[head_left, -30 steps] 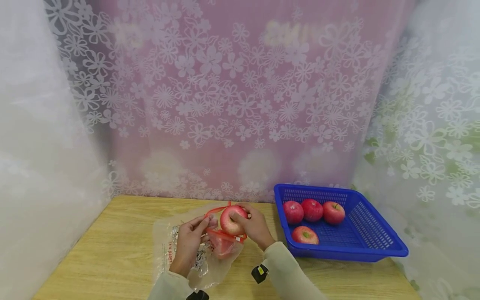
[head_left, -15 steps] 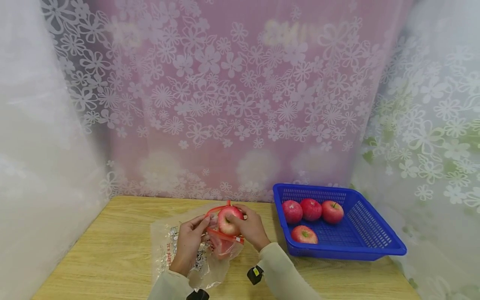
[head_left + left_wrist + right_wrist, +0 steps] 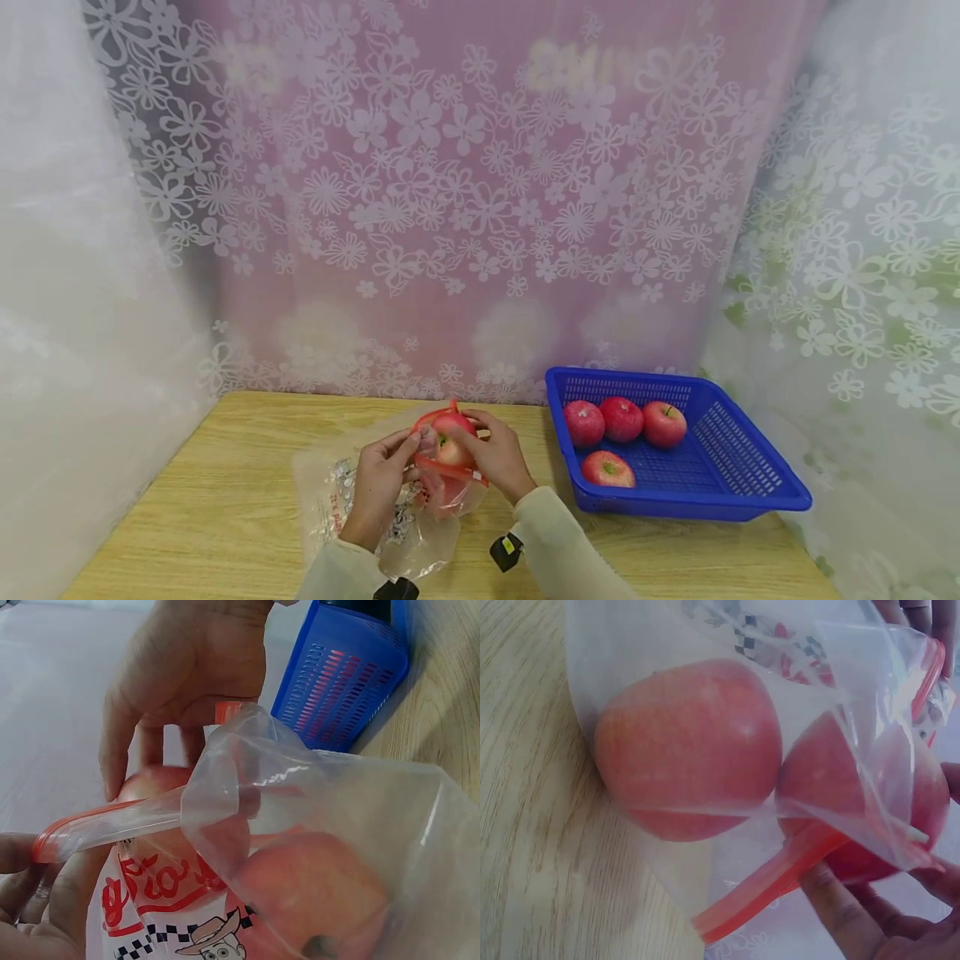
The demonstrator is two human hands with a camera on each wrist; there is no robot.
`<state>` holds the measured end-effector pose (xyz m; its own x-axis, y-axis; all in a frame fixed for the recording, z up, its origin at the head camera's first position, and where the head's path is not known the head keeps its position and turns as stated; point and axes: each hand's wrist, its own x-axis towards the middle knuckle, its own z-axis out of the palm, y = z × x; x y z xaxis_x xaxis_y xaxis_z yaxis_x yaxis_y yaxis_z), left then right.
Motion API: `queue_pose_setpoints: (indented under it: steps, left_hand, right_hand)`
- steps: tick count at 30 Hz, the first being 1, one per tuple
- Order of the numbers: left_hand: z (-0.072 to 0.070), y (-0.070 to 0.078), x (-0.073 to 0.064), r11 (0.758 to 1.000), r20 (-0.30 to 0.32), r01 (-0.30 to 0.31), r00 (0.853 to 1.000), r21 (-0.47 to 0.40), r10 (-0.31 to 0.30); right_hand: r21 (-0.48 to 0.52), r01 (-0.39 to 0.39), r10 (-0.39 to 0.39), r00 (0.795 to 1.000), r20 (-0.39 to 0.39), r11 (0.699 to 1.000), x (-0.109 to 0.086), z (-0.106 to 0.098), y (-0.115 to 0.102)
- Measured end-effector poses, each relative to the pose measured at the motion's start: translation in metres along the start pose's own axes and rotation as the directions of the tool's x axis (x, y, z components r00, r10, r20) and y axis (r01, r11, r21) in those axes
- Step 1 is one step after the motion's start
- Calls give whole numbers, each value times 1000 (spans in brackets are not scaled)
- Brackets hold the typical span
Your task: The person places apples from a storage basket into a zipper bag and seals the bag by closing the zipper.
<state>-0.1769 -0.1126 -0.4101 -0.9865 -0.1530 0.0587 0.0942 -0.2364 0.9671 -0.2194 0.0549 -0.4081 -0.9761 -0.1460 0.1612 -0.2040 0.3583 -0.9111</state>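
Clear plastic fills the near part of the scene: a zip bag (image 3: 420, 508) with a red seal strip lies on the wooden table (image 3: 225, 500), low and just left of centre in the head view. The left hand (image 3: 378, 483) pinches the strip at the bag's mouth between thumb and fingers and holds it up and open. One apple inside the bag (image 3: 686, 750) already rests against the plastic, seen large in the upper left of the right wrist view. Touching it on the right, a second apple (image 3: 862, 795) sits at the mouth, about halfway past the strip; the right hand (image 3: 495, 458) has its fingers curled over this fruit from above and grips it.

As a judgement, the work stands partway: one apple bagged, the second going in and not yet let go, and the seal unclosed.

Farther back, at the right of the head view, a blue basket (image 3: 750, 492) holds four more apples (image 3: 621, 419), three in a row toward the rear and one nearer. Behind everything hangs a pink flowered curtain (image 3: 480, 183).
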Motion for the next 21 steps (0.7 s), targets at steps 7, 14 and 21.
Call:
queue_pose_setpoints:
  steps: [7, 14, 21]
  left_hand:
    - [-1, 1, 1, 999, 1, -6, 1000, -36, 6]
    - [-3, 1, 0, 1000, -30, 0, 1000, -28, -1]
    - [-4, 5, 1, 999, -38, 14, 999, -45, -16]
  right_hand:
    - [151, 42, -43, 999, 5, 988, 0, 1, -2]
    - [155, 51, -53, 999, 6, 987, -1, -3, -2]
    - [122, 42, -40, 999, -17, 992, 1, -9, -2]
